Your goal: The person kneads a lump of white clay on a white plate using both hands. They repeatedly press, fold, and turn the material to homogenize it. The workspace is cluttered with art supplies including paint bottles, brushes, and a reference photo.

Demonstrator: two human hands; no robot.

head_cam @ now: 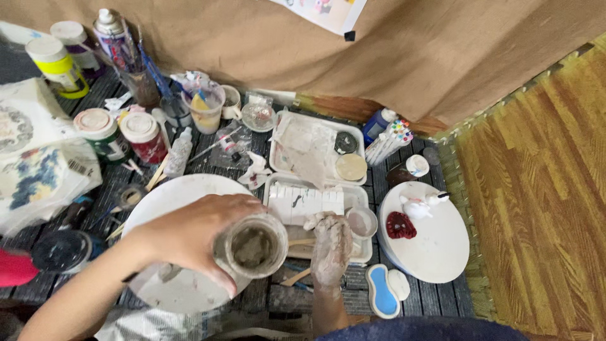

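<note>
My left hand (189,233) grips a clear glass jar (252,247) from the side, above the near edge of a white round board (183,189). Grey clay-like slurry fills the jar. My right hand (330,247), coated in grey clay, hovers just right of the jar over a white tray (353,196), fingers curled down; what it touches is hidden. A white block and wooden sticks lie in that tray.
A second white round board (435,246) at right carries a red piece (401,225) and small white figures. A farther tray (284,126) holds crumpled paper. Paint jars, a spray can (112,31) and brushes crowd the back left. Brown paper hangs behind.
</note>
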